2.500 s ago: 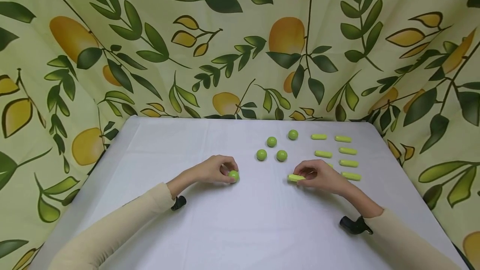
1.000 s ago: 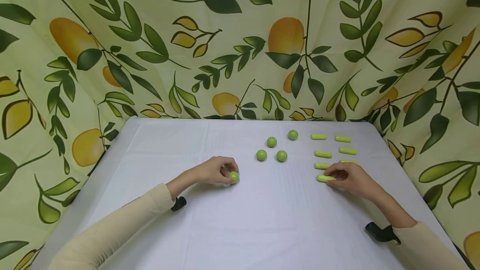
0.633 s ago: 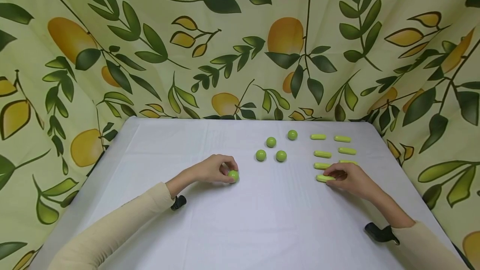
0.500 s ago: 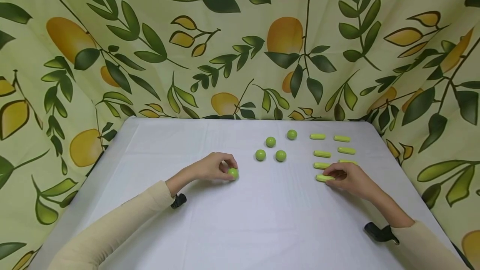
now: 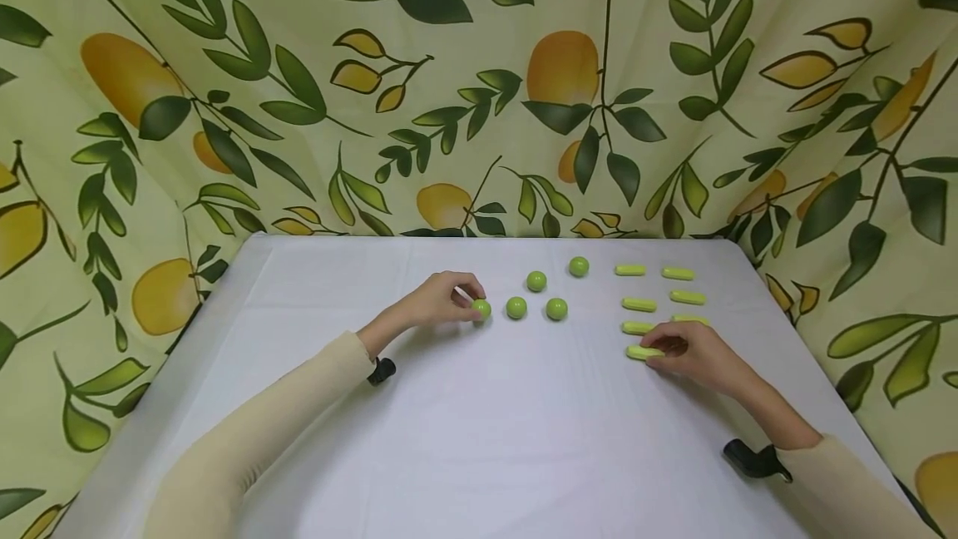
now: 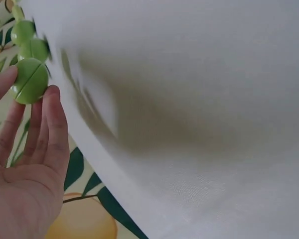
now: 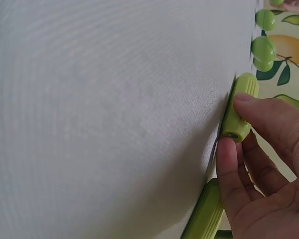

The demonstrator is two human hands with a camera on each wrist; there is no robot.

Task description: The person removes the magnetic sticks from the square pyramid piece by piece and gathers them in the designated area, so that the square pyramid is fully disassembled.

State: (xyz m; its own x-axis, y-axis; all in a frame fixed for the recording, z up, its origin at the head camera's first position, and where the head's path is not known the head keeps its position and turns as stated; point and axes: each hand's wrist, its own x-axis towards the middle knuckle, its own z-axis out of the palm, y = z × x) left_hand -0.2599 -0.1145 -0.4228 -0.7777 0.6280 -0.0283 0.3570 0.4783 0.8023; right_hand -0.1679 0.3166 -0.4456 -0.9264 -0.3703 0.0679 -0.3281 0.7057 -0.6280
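Note:
My left hand (image 5: 445, 299) pinches a glossy green ball (image 5: 481, 310) between thumb and fingertips, just left of the other green balls (image 5: 516, 308). In the left wrist view a straight seam crosses the held ball (image 6: 30, 81). Farther right, my right hand (image 5: 696, 354) pinches a short ribbed yellow-green stick (image 5: 640, 353) at the front end of the nearer column of sticks. The right wrist view shows my thumb along the side of this stick (image 7: 235, 117), a fingertip near its end and a small hole in that end.
Several matching sticks (image 5: 639, 304) lie in two columns at the back right, partly behind my right hand. A white cloth (image 5: 479, 439) covers the table. Behind it hangs a fruit-patterned curtain (image 5: 464, 65). A black wrist camera (image 5: 754, 460) sits below my right sleeve.
My right hand has carried its stick rightward to the front of the column and then stayed there. My left hand has moved its ball away from me, up beside the other balls.

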